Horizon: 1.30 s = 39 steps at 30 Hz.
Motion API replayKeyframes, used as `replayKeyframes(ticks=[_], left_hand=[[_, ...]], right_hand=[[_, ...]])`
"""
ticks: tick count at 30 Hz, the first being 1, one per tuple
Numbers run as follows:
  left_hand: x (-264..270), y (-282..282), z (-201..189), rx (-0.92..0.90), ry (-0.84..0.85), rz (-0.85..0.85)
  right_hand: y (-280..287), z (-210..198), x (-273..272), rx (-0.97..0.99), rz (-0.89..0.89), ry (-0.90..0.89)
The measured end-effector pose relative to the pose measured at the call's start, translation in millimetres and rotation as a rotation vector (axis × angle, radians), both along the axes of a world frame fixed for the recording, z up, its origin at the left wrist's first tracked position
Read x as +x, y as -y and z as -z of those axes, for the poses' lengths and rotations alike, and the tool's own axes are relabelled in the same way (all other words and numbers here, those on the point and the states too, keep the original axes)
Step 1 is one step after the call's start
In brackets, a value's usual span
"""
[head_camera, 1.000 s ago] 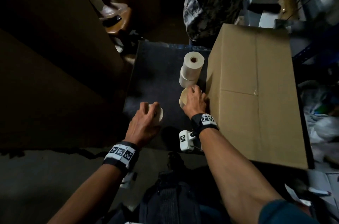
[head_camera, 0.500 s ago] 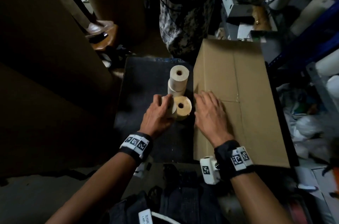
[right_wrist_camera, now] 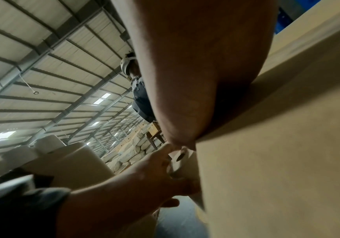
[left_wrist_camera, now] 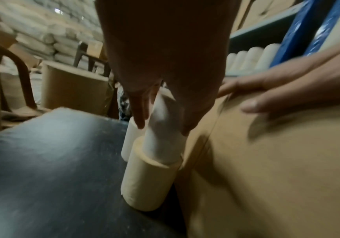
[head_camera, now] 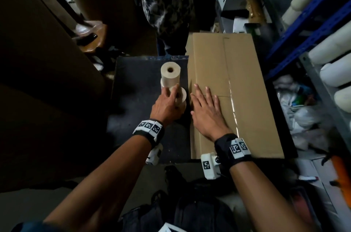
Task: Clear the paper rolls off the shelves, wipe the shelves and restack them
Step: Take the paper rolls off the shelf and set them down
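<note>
On a dark platform [head_camera: 136, 102], against a cardboard box [head_camera: 237, 89], stand paper rolls. My left hand [head_camera: 173, 97] grips a white roll [left_wrist_camera: 163, 128] standing tilted on a cream roll [left_wrist_camera: 149, 178]. Just behind them two more rolls [head_camera: 170, 74] are stacked upright. My right hand [head_camera: 206, 104] lies flat on top of the box with straight fingers and holds nothing. In the right wrist view the left hand [right_wrist_camera: 155, 169] curls round the roll [right_wrist_camera: 180, 158] beside the box wall [right_wrist_camera: 277, 161].
A blue and grey rack [head_camera: 311, 22] at the right holds several white rolls [head_camera: 334, 47]. A person in patterned trousers [head_camera: 167, 3] stands beyond the platform. Big brown boxes [head_camera: 38, 60] fill the left. Bags and rags [head_camera: 300, 110] lie below the rack.
My left hand carried its roll to the right and set it on the roll beside the box. My right hand let go of that lower roll and moved onto the box top.
</note>
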<state>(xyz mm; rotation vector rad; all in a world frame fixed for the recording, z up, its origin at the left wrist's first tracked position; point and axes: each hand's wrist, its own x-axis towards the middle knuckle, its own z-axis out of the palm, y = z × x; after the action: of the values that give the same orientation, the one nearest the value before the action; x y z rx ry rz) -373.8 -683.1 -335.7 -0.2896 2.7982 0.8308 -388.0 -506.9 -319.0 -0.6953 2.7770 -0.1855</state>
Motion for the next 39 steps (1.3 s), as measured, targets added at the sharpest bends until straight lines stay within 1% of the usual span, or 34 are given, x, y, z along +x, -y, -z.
replayKeyframes(ticks=[3,6,9,11,13,14,16,17,20,22,24,27,31,36,39], left_hand=[[27,5,-11,-0.029,-0.038,-0.014],[64,12,-6,-0.064,-0.073,0.011],[103,13,2,-0.064,-0.039,0.055],[132,8,10,-0.060,0.015,0.121],[161,-1,21,-0.047,0.072,0.177],[175,-7,27,-0.037,0.099,0.200],[202,-23,36,-0.021,0.145,0.243],[215,-33,40,-0.013,0.159,0.262],[250,-64,48,0.006,0.198,0.311],[267,-87,51,-0.014,0.224,0.363],[279,-111,53,-0.020,0.229,0.417],[281,-148,47,-0.027,0.208,0.517],[261,-212,24,-0.049,0.133,0.655],[221,-310,-9,-0.078,0.039,0.797],[197,-377,-30,-0.087,-0.007,0.812]], right_hand=[[-4,-11,3,-0.057,0.004,0.026],[-16,-26,25,-0.196,0.036,0.018],[-31,-42,72,-0.356,0.075,-0.080],[-45,-46,113,-0.460,0.104,-0.168],[-63,-40,157,-0.546,0.130,-0.240],[-73,-32,180,-0.560,0.138,-0.256],[-95,-9,222,-0.539,0.169,-0.236],[-107,6,241,-0.504,0.200,-0.191],[-146,48,290,-0.334,0.330,0.047],[-172,64,317,-0.260,0.410,0.144],[-198,65,339,-0.234,0.477,0.170],[-237,56,356,-0.211,0.591,0.146],[-302,38,359,-0.192,0.710,0.066],[-402,15,340,-0.083,0.837,-0.034],[-466,9,323,-0.046,0.877,-0.066]])
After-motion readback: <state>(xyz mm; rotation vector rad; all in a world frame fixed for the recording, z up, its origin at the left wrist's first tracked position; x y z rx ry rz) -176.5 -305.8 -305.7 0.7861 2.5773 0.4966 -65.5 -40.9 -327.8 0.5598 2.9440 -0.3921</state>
